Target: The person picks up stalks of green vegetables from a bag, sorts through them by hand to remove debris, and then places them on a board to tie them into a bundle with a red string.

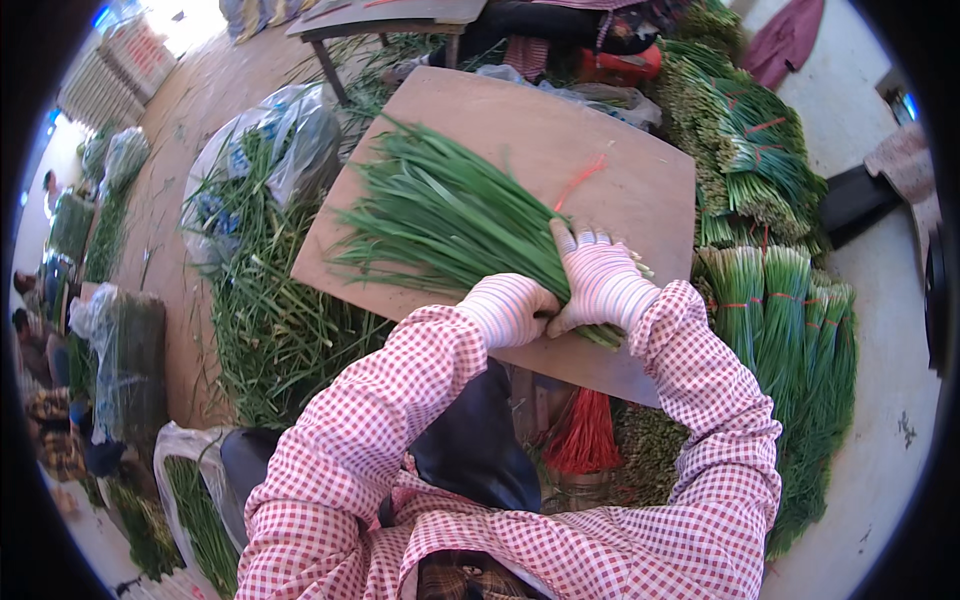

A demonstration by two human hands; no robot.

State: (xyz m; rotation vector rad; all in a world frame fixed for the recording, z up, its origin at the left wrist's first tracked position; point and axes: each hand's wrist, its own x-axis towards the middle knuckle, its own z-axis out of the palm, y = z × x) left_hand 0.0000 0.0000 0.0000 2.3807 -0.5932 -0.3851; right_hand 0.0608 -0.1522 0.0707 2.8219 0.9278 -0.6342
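Left hand: gripped the chives near their cut ends.
Right hand: closed over the same bunch, touching the left.
Board: lay beneath.

Red-and-white checked sleeves; pale striped knit gloves on left hand and right hand; dark apron.

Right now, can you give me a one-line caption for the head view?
Both gloved hands, left hand and right hand, grip a bunch of green chives on a wooden board, tied bundles stacked alongside.
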